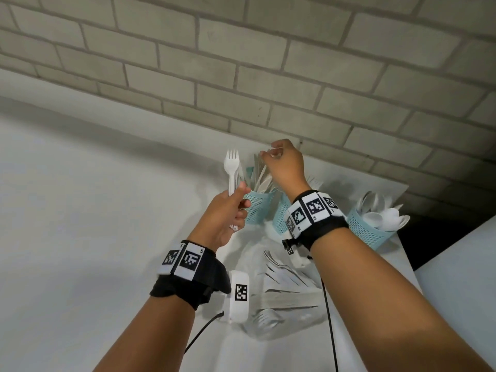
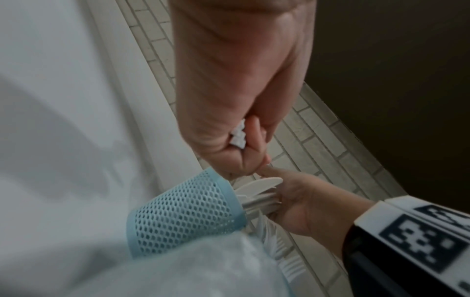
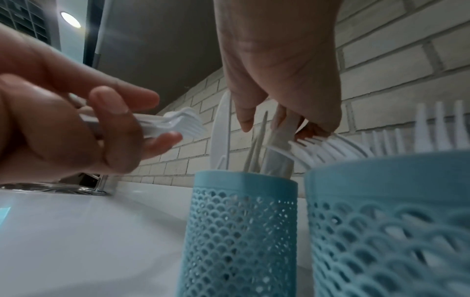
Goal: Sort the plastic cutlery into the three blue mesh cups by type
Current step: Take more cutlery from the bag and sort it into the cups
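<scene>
Pretty far along I'd say, but not done; all three blue mesh cups already have stuff in them: the knife cup (image 1: 257, 205) on the left is packed with knives, the middle cup (image 1: 281, 216) (mostly hidden behind the right wrist in the head view) shows fork tines poking up in the right wrist view, and the spoon cup (image 1: 371, 232) on the right is full of spoons; right hand (image 1: 285, 163) is over the knife cup with fingertips pinching the top of a knife (image 3: 284, 128) that looks halfway in; left hand (image 1: 224, 218) is clenched around a small bundle of forks (image 1: 233, 170), tines up, just beside that same cup, so those forks aren't sorted yet; there's also a heap of loose cutlery (image 1: 284, 291) on the white counter (image 1: 80, 210) near the wrists, so a fair few more trips are left.
</scene>
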A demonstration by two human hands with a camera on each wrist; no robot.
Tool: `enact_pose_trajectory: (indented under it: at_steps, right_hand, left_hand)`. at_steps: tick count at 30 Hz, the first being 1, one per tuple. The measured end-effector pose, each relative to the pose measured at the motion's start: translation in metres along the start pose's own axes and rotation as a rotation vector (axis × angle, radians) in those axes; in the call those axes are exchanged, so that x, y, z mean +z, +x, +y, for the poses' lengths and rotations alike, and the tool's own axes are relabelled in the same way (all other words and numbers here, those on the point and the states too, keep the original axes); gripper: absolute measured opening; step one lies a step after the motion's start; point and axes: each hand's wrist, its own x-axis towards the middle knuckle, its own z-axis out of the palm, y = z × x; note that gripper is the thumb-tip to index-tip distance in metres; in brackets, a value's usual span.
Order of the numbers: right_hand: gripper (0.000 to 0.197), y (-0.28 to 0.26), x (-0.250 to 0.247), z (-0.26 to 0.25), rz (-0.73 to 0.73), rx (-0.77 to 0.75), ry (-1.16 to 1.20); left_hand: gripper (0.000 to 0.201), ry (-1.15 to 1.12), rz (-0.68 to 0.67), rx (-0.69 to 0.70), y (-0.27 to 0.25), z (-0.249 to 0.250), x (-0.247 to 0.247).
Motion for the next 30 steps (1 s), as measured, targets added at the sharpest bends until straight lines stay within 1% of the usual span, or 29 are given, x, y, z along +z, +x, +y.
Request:
enact_pose_trajectory:
  at_steps: [2, 4, 5, 7, 9, 10, 12, 13, 15, 17, 18, 19, 22, 26, 30]
  right_hand:
    - [0.035, 0.000, -0.001, 0.001, 0.008, -0.005, -0.011]
    - [0.040, -0.001, -0.004, 0.002, 0.046, -0.042, -0.060]
    - [0.039, -0.004, -0.005, 0.000, 0.081, -0.074, -0.052]
    - [0.035, -0.012, -0.011, -0.008, 0.147, -0.156, 0.040]
    - [0.032, -0.025, -0.016, -0.019, 0.151, -0.211, 0.128]
    - [0.034, -0.032, -0.019, -0.023, 0.137, -0.223, 0.123]
    - [0.044, -0.045, -0.025, -0.030, 0.067, -0.198, 0.034]
    - [0.052, -0.051, -0.028, -0.032, 0.009, -0.162, -0.022]
    - [0.062, -0.063, -0.033, -0.031, -0.103, -0.090, -0.113]
    - [0.059, -0.073, -0.038, -0.026, -0.154, -0.050, -0.137]
    - [0.054, -0.075, -0.040, -0.022, -0.152, -0.034, -0.119]
    - [0.048, -0.076, -0.043, -0.017, -0.141, -0.012, -0.083]
    - [0.037, -0.080, -0.053, -0.002, -0.136, 0.083, 0.116]
    - [0.034, -0.088, -0.068, 0.014, -0.180, 0.166, 0.350]
    - [0.025, -0.094, -0.078, 0.026, -0.199, 0.207, 0.412]
  left_hand:
    - [0.032, -0.021, -0.020, -0.007, 0.001, -0.002, 0.001]
    - [0.033, -0.042, -0.053, 0.008, 0.000, -0.005, 0.001]
    - [0.032, -0.044, -0.072, 0.029, 0.000, -0.007, 0.001]
    - [0.027, -0.031, -0.105, 0.081, -0.002, -0.009, 0.002]
    - [0.021, 0.004, -0.123, 0.120, -0.003, -0.010, 0.005]
    - [0.019, 0.023, -0.131, 0.133, -0.004, -0.010, 0.007]
    - [0.017, 0.083, -0.141, 0.164, -0.007, -0.009, 0.012]
    - [0.016, 0.146, -0.137, 0.190, -0.009, -0.009, 0.016]
    - [0.014, 0.358, -0.095, 0.273, -0.011, -0.011, 0.024]
    - [0.024, 0.542, -0.057, 0.384, -0.014, -0.015, 0.032]
    - [0.028, 0.593, -0.060, 0.416, -0.015, -0.018, 0.035]
    - [0.027, 0.622, -0.072, 0.428, -0.017, -0.020, 0.038]
    - [0.019, 0.636, -0.125, 0.382, -0.024, -0.023, 0.044]
    - [0.023, 0.594, -0.209, 0.279, -0.029, -0.025, 0.049]
    - [0.023, 0.579, -0.247, 0.215, -0.030, -0.027, 0.051]
